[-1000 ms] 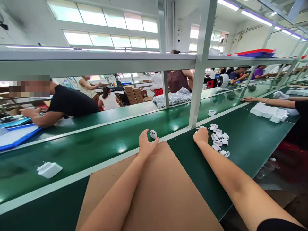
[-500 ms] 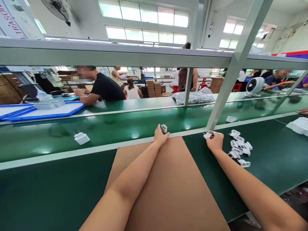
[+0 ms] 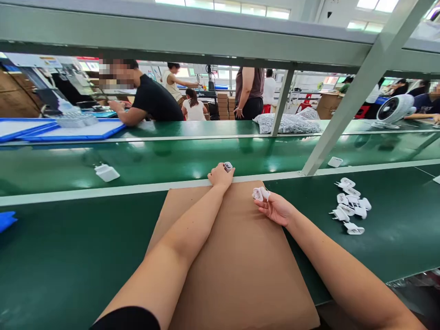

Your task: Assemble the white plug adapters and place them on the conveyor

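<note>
My left hand is closed around a small white charger housing, its dark end facing up. It is at the far edge of a brown cardboard sheet, by the white rail. My right hand pinches a white plug part between thumb and fingers above the sheet's far right corner. Whether that is one piece or two, I cannot tell. To the right, several white plug parts with pins lie in a loose pile on the green bench.
Past the white rail runs a green belt carrying a white charger and another white piece. A slanted metal post rises at right. Bagged parts, a white fan and co-workers are beyond.
My right hand has moved left from beside the pile to above the cardboard, carrying the white plug part. My left hand still holds the charger housing. The view has tilted down.
</note>
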Available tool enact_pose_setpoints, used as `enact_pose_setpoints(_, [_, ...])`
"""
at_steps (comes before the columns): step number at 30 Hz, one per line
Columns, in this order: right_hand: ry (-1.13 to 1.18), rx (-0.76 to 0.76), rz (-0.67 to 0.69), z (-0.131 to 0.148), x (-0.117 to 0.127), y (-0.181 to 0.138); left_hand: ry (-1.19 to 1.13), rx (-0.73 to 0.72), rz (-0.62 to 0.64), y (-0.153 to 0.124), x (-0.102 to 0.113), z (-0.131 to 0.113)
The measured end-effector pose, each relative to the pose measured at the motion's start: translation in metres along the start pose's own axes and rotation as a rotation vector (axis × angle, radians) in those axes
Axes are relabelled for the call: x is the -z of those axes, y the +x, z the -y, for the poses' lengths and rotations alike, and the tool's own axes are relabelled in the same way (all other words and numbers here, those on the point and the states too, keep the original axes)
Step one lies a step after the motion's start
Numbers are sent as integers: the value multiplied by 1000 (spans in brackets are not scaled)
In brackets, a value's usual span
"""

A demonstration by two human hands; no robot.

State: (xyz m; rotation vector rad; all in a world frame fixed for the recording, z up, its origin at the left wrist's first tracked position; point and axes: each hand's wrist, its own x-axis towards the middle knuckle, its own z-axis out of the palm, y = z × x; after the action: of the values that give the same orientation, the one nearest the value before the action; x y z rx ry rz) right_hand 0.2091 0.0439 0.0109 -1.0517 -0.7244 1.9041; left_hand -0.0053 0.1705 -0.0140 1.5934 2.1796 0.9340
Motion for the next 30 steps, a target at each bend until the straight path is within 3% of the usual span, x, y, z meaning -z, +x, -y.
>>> enact_pose_setpoints(4, [-36, 81, 18, -4, 1, -1, 3, 24, -20, -4, 4, 0])
enact_pose_setpoints(8, [-54, 181, 28, -7, -1, -2, -18, -78, -12, -17, 10, -15])
enact_pose_setpoints(12, [-101, 295, 1, -1, 5, -3, -53, -197, 116, -33, 24, -38])
enact_pose_setpoints(15, [-80, 383, -53, 6, 11, -3, -106, -331, 265, -56, 41, -42])
enact_pose_setpoints(19, [-124, 511, -55, 10, 12, -5, -293, -461, 487, -107, 62, -19])
enact_pose_setpoints(23, [-378, 635, -37, 7, 5, -10, -321, -528, 579, -150, 67, 10])
enact_pose_setpoints(30, [-788, 797, -42, 8, -12, -39, -504, -507, 557, -158, 59, 27])
